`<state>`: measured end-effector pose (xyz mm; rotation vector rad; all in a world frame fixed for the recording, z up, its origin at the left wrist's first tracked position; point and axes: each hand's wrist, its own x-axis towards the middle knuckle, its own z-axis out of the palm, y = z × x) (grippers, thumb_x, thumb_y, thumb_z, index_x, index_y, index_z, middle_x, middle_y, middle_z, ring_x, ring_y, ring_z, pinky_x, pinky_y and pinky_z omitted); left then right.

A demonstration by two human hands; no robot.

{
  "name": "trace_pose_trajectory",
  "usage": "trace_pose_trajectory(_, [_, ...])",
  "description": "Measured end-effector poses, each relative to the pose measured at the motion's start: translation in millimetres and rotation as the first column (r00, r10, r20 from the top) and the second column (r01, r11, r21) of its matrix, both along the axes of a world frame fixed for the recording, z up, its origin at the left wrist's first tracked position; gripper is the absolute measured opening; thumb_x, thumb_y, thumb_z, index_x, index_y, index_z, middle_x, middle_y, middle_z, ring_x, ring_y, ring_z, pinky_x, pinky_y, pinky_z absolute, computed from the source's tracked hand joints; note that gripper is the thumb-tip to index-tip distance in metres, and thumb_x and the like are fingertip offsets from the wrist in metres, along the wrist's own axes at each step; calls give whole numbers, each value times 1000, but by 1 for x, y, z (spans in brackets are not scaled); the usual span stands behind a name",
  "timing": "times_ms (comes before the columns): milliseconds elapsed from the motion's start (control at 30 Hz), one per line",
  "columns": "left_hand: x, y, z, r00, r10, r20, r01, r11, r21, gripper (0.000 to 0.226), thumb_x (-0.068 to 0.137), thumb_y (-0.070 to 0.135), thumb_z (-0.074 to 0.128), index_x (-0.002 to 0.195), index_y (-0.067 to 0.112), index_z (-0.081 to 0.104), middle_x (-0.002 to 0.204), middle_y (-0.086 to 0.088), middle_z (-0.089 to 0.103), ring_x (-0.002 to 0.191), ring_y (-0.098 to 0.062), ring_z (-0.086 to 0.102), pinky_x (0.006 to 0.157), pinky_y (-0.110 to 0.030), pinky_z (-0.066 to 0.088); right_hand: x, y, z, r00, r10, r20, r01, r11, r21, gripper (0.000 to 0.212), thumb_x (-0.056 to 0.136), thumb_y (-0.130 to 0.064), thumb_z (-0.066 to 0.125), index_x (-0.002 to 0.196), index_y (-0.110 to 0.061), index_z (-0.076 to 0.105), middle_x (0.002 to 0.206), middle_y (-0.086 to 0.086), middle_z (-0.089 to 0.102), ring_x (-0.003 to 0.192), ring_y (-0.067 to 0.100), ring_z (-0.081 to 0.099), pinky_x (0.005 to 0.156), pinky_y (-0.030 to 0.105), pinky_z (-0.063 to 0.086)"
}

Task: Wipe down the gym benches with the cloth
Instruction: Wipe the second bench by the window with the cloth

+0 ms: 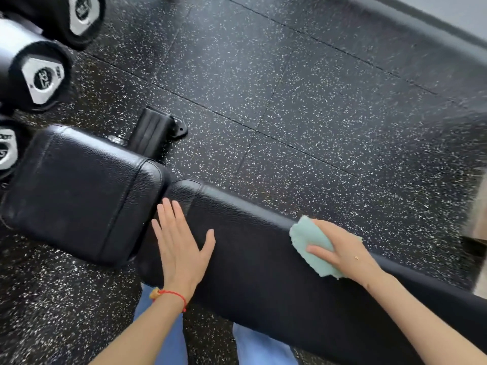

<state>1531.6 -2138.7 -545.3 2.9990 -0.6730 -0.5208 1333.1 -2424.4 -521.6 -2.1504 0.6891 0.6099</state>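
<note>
A black padded gym bench runs from the left to the lower right. Its long back pad (263, 259) lies under both my hands, and its square seat pad (79, 191) sits to the left. My left hand (180, 243) rests flat on the back pad near the seat end, fingers straight and spread. My right hand (342, 252) presses a pale green cloth (309, 242) onto the far edge of the back pad, with the thumb across the cloth.
Black rubber floor tiles with white speckles (290, 106) surround the bench. Dumbbell ends (44, 77) on a rack crowd the upper left. A black bench foot (154, 131) stands behind the seat pad. My legs in blue trousers (259, 346) stand against the bench's near side.
</note>
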Motion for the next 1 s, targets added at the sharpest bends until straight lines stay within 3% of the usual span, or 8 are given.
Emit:
trace_pose_trajectory(100, [-2, 0, -3, 1000, -19, 24, 18, 999, 36, 92, 90, 59, 31, 153, -2, 0, 162, -19, -4, 151, -31, -3, 121, -52, 12, 24, 9, -3, 998, 27, 54, -27, 1000, 0, 69, 84, -63, 57, 143, -30, 42, 138, -13, 52, 126, 10, 48, 104, 19, 31])
trace_pose_trajectory(267, [-4, -2, -1, 999, -11, 38, 9, 999, 43, 91, 90, 57, 31, 153, -1, 1, 161, -21, -2, 151, -32, -2, 121, -52, 12, 154, 74, -23, 974, 141, 175, -146, 989, 15, 63, 88, -57, 59, 138, -20, 47, 132, 2, 58, 119, 23, 54, 101, 40, 43])
trace_pose_trajectory(333, [-6, -5, 4, 999, -23, 36, 21, 999, 47, 88, 91, 54, 31, 153, -1, 1, 162, -20, -3, 151, -31, -2, 121, -51, 12, 167, 77, -23, 974, 145, 172, -153, 987, 37, 63, 89, -58, 57, 138, -20, 46, 131, 1, 59, 118, 22, 55, 99, 40, 44])
trace_pose_trajectory(433, [-15, -14, 13, 996, -85, 25, 85, 996, 10, 83, 93, 49, 32, 153, 0, 1, 162, -17, -4, 151, -28, -4, 122, -48, 10, 116, 53, -17, 978, 107, 177, -121, 990, 70, 68, 88, -58, 58, 144, -25, 41, 138, -4, 54, 123, 17, 51, 104, 33, 40])
trace_pose_trajectory(567, [-37, -30, 22, 978, -206, -39, 206, 979, -4, 81, 94, 48, 33, 153, 0, 4, 162, -17, -1, 151, -29, -2, 121, -50, 15, -19, -7, -7, 999, -15, 36, 17, 999, -41, 67, 82, -62, 61, 140, -33, 45, 137, -15, 54, 125, 10, 50, 98, 14, 29])
trace_pose_trajectory(700, [-61, -37, 24, 954, -279, -106, 282, 959, 14, 82, 95, 49, 33, 154, 1, 2, 162, -17, -5, 151, -29, -4, 120, -50, 17, -83, -31, 7, 990, -125, -58, 119, 989, -91, 70, 77, -69, 58, 136, -35, 49, 132, -20, 53, 123, 8, 51, 99, 16, 30])
trace_pose_trajectory(767, [-69, -37, 23, 953, -279, -115, 282, 959, 10, 83, 95, 51, 33, 154, 2, 2, 162, -16, -6, 151, -30, -5, 121, -49, 17, -52, -19, 4, 994, -107, -11, 106, 991, -79, 66, 80, -64, 61, 135, -30, 52, 129, -14, 58, 120, 13, 53, 94, 15, 29])
trace_pose_trajectory(1000, [-69, -31, 18, 941, -328, -87, 333, 942, 45, 84, 93, 54, 27, 153, 0, 5, 162, -18, -5, 151, -30, -5, 121, -49, 16, 118, 65, -20, 985, 121, 121, -113, 991, -74, 69, 83, -66, 57, 129, -14, 52, 126, 5, 62, 114, 26, 58, 97, 42, 45])
